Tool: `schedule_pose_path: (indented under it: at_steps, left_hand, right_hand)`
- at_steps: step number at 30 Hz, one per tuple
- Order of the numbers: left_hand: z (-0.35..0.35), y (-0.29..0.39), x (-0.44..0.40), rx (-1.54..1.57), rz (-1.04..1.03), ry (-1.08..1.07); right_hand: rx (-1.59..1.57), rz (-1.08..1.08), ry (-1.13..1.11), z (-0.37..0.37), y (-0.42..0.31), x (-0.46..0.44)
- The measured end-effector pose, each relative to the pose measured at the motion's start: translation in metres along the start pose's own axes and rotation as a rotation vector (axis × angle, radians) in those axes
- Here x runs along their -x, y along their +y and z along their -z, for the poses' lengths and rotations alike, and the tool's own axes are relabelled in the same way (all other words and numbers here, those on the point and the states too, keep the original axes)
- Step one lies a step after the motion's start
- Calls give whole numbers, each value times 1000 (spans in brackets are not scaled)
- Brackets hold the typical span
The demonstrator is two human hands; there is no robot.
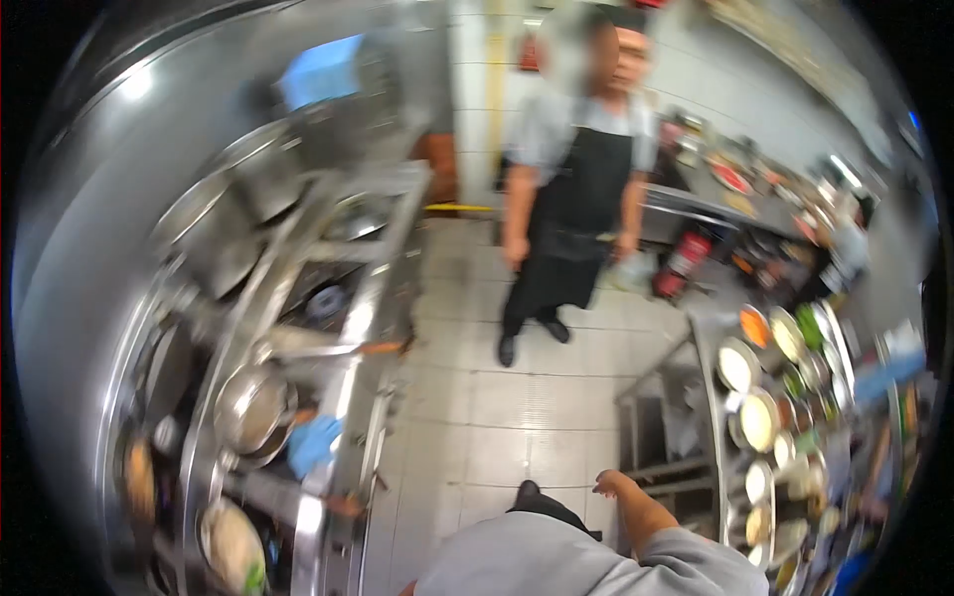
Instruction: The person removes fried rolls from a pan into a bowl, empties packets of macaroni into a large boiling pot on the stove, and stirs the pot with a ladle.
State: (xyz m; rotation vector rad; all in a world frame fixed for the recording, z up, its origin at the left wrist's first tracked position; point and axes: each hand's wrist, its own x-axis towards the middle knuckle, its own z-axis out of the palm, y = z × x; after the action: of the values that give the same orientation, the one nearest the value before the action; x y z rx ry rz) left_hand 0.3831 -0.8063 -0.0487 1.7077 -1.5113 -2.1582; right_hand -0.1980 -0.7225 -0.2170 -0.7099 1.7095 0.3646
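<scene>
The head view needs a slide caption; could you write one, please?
Right hand over the kitchen's tiled floor, an aproned co-worker ahead.

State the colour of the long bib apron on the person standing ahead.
The long apron is black; best seen in the head view.

Stove (360, 316) left, co-worker (581, 189) ahead, bowls (760, 419) on counter (714, 318) right.

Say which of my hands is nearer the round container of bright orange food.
Right. Your right hand is left of and below the container in the picture, apart; your left hand is out of view, its arm barely showing farther left.
</scene>
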Motion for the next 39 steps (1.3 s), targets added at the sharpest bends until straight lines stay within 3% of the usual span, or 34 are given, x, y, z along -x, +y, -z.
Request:
schedule_pose_path:
  at_steps: [4, 7, 8, 10, 12, 14, 15, 16, 18, 21, 23, 25, 26, 28, 32, 34, 36, 39]
  left_hand:
    - [-8, 28, -91, -193, 101, -8]
    - [-23, 61, -159, -387, 83, -29]
    - [-28, 72, -183, -461, 66, -39]
    - [-40, 98, -229, -664, -8, -72]
    - [-49, 131, -276, -899, -117, -110]
    - [-69, 169, -316, -832, -62, -125]
    - [-82, 189, -327, -390, 103, -124]
    - [-94, 208, -337, -402, 101, -134]
    - [-123, 263, -339, -94, 85, -179]
    - [-136, 299, -375, -2, 70, -333]
    - [-147, 326, -400, 32, 103, -421]
    - [-162, 359, -419, -254, -83, -604]
    - [-167, 380, -431, -257, -83, -596]
    - [-182, 430, -461, -370, 75, -557]
    - [-228, 524, -532, -527, 123, -655]
    - [-264, 558, -570, -870, 113, -697]
    - [-313, 604, -579, -973, -115, -692]
    - [-379, 631, -641, -843, -201, -730]
  right_hand:
    - [-350, -37, 59, -14, 86, 40]
    - [-290, 49, 146, -25, 110, 15]
    - [-287, 113, 179, -30, 115, 7]
    - [-549, -50, 268, -28, 91, 21]
    - [-756, 19, 374, -23, 71, 27]
    - [-908, 128, 393, -8, 54, 33]
    - [-982, 174, 369, 2, 48, 38]
    - [-1051, 221, 345, 15, 43, 44]
    - [-1069, 257, 324, 44, 39, 48]
    - [-1045, 323, 89, 99, 44, 38]
    - [-1001, 315, 86, 158, 50, 33]
    - [-993, 315, 103, 213, 53, 8]
    - [-1020, 322, 173, 244, 49, 5]
    - [-1097, 371, 337, 315, 43, -1]
    - [-1160, 460, 533, 439, 31, 14]
    - [-1256, 465, 614, 476, 33, 29]
    - [-1513, 662, 595, 504, 47, 40]
    - [-1673, 718, 633, 522, 77, 64]
